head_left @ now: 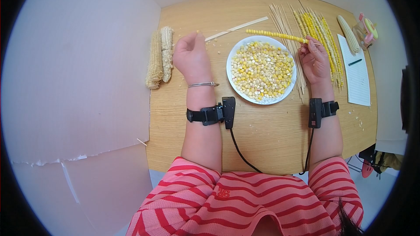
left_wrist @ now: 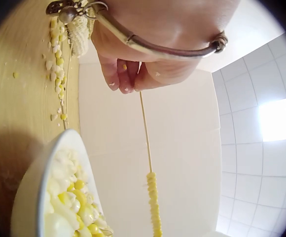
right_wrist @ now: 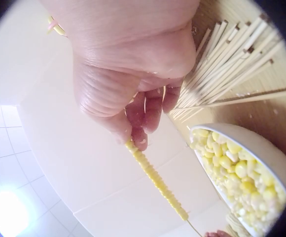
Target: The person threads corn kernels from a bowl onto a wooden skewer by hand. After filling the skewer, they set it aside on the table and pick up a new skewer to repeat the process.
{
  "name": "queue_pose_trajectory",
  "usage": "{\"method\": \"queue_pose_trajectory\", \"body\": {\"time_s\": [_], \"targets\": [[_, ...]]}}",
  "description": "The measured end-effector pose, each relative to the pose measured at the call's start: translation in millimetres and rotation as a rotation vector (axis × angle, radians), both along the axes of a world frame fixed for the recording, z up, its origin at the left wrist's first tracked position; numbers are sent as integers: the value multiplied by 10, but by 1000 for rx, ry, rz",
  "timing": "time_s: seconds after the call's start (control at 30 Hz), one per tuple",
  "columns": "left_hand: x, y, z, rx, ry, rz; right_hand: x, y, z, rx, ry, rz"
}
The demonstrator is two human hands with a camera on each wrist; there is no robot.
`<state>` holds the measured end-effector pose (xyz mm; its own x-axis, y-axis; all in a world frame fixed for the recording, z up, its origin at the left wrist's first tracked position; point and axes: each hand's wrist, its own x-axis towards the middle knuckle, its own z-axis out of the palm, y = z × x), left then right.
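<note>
A thin wooden skewer (head_left: 218, 31) threaded with yellow corn kernels (head_left: 276, 34) stretches between the two hands above the table. At its kernel-covered end, the right hand (head_left: 315, 59) pinches it between thumb and fingertips. My left hand (head_left: 192, 56) has thumb and fingers curled together at the bare tip; the left wrist view shows the bare skewer (left_wrist: 145, 128) running straight up to those fingertips. A small yellow kernel (left_wrist: 125, 66) shows among the left fingers. Below the skewer, between the hands, sits a white bowl (head_left: 229, 67) full of loose yellow and white kernels (head_left: 262, 72).
Stripped cobs (head_left: 161, 57) lie at the left. To the right are bare skewers (head_left: 286, 30), finished kernel skewers (head_left: 321, 35), a notepad (head_left: 358, 81) with a pen (head_left: 355, 62), a white cob (head_left: 348, 34) and a pink-and-yellow container (head_left: 366, 29). A flat wooden strip (head_left: 238, 27) lies behind the bowl.
</note>
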<state>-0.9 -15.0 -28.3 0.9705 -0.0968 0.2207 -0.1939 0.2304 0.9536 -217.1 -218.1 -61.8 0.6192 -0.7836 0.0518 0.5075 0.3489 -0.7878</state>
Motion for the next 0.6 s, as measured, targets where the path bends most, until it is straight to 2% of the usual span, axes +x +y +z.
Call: {"method": "queue_pose_trajectory", "body": {"time_s": [0.37,0.6], "targets": [[-38,10,-12,217,-193,61,-5,-3,1,11,-11,6],[-82,-12,1,215,-209,14,-5,-12,-14,-19,-10,28]]}}
